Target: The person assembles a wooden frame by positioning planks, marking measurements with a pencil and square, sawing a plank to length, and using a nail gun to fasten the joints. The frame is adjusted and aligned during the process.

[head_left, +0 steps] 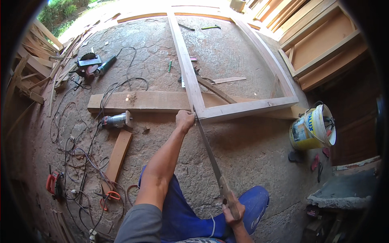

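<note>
We see both hands busy at the near left corner of the wooden frame (251, 107). The left hand (185, 121) is closed on that corner, right beside the tip of the handsaw (210, 150); probably it is there to steady the wood, though its fingertips are hidden from us. The right hand (234, 212) is clamped around the saw's wooden handle, down near the blue-clad knee, so we judge it has the pushing and pulling end. The saw slants between the two hands, tip at the corner; we can't tell whether the teeth are already in the wood.

The frame lies across a thick plank (142, 101) on the floor, its corner jutting past the near edge. We take the plank as a prop: it seems to lift the corner, which likely gives the blade room below.

Other gear sits off to the sides, which leaves the sawing arm free, we'd say. The silver power tool (116, 120) lies just beside a loose board (119, 154), with orange-handled cutters (110, 198) lower down among tangled cords (85, 162). On the right, the bucket (300, 131) has things in it, seemingly as a tool carrier; we can't make out which.
</note>
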`<action>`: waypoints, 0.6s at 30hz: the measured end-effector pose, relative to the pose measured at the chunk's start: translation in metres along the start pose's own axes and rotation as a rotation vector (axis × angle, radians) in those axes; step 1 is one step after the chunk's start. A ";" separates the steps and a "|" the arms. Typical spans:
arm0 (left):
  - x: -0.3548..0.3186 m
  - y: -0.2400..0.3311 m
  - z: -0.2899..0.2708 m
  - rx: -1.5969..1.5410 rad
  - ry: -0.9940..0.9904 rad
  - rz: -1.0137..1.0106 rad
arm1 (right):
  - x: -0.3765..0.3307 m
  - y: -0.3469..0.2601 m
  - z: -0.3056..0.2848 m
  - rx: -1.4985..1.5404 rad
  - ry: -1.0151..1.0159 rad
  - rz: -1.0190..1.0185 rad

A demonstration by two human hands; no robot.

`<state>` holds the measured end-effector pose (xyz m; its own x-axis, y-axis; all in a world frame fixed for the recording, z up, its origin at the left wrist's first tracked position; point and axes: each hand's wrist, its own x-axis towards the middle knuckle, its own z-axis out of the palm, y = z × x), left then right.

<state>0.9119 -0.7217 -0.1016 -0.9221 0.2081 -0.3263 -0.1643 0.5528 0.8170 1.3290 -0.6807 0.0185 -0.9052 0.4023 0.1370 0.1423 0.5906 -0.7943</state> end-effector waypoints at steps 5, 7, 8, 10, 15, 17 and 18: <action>-0.007 0.030 0.026 -0.041 -0.098 -0.010 | 0.147 0.052 0.059 -0.114 0.253 -0.372; 0.010 0.023 0.021 -0.039 -0.096 0.004 | 0.201 0.033 0.068 0.183 0.145 -0.098; 0.009 0.022 0.019 -0.028 -0.074 0.019 | 0.202 0.031 0.076 0.179 0.145 -0.079; -0.004 0.021 0.025 -0.021 -0.105 -0.006 | 0.163 0.030 0.061 0.114 0.158 -0.093; 0.007 -0.010 0.006 0.010 0.043 0.020 | -0.005 0.001 0.006 0.008 0.012 -0.049; 0.005 -0.008 0.004 0.063 0.112 0.081 | 0.012 0.005 0.022 0.018 0.028 -0.137; -0.004 0.003 0.012 0.035 0.029 0.039 | 0.048 0.023 0.045 -0.175 0.118 -0.264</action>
<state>0.9191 -0.7114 -0.1037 -0.9376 0.2069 -0.2796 -0.1157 0.5726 0.8116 1.2712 -0.6793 -0.0201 -0.8687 0.2920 0.4002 -0.0149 0.7920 -0.6104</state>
